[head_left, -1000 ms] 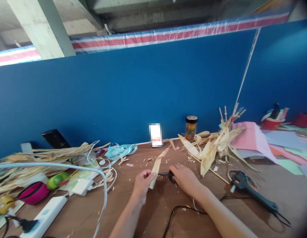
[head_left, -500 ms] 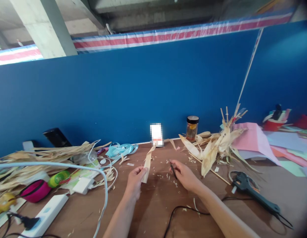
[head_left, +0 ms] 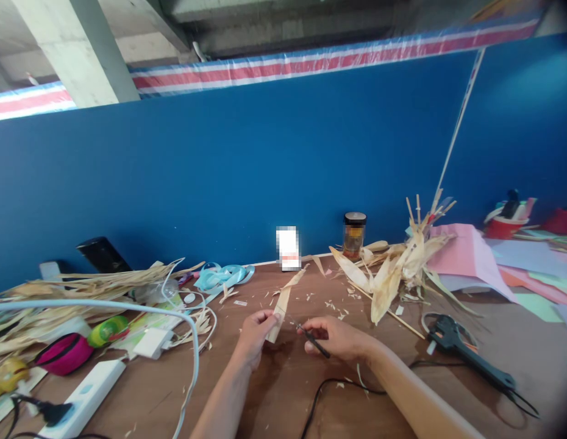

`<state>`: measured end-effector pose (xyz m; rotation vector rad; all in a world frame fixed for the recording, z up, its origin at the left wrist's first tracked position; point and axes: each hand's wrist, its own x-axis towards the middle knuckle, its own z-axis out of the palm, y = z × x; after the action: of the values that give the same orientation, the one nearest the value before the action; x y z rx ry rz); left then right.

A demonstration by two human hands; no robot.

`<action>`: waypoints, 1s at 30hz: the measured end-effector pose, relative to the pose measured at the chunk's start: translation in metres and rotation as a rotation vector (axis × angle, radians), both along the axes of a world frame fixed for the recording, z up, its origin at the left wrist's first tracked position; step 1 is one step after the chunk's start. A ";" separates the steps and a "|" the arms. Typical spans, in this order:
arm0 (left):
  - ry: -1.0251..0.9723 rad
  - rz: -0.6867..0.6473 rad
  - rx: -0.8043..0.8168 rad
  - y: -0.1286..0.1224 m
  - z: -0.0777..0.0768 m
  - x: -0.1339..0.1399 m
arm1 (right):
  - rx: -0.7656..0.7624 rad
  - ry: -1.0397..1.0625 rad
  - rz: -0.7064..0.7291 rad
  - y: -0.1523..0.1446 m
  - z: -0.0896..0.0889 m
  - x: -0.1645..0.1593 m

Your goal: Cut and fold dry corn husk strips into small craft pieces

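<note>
Papery husk strip (head_left: 281, 303) pinched in left hand (head_left: 255, 328) fingers; right hand (head_left: 336, 336) grips thin black tool (head_left: 314, 341).

Two bare forearms enter from the bottom edge, each ending in a bare hand. The left hand (head_left: 255, 332) wears no glove, ring or watch, and its forearm is uncovered to the frame edge. The right hand (head_left: 339, 338) is likewise bare, with short nails and no wristband. No sleeve shows on either arm within the head view.
</note>
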<state>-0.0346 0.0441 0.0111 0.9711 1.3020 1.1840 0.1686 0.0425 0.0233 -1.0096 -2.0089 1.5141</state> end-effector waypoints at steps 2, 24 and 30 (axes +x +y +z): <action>0.038 -0.027 -0.006 -0.001 0.000 0.001 | -0.027 -0.008 0.007 0.001 -0.002 0.001; 0.037 -0.121 -0.018 -0.004 0.003 0.001 | -0.241 0.109 0.017 0.003 -0.004 0.003; 0.022 -0.123 -0.041 -0.005 0.003 0.001 | -0.243 0.119 0.019 0.003 -0.007 0.003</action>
<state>-0.0338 0.0391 0.0146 1.0225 1.2612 1.0518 0.1716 0.0460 0.0160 -0.9678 -1.7892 1.8171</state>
